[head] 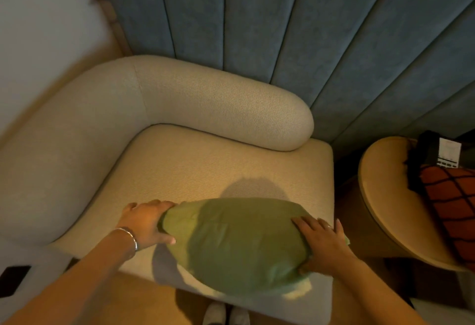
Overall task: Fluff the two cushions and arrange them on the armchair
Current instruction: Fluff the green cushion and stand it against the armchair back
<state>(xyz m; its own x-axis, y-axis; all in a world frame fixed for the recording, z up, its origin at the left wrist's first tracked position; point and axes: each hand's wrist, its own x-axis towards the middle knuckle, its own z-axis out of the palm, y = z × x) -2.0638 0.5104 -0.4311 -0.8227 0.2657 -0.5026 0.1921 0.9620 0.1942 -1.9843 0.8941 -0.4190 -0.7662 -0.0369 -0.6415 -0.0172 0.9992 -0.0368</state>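
A green cushion point(239, 245) lies flat over the front part of the cream armchair's seat point(195, 168). My left hand point(146, 222), with a bracelet on the wrist, grips the cushion's left edge, thumb below and fingers above. My right hand point(323, 242) holds its right edge, fingers spread over the top. A second cushion point(452, 204), rust red with a black grid pattern, rests on the round side table point(377, 196) to the right of the chair.
The armchair's curved backrest point(205, 101) wraps the left and far sides of the seat. Blue padded wall panels point(282, 16) rise behind. A dark object with a white label point(447, 155) sits on the side table. My shoes point(226, 314) show below the seat's front edge.
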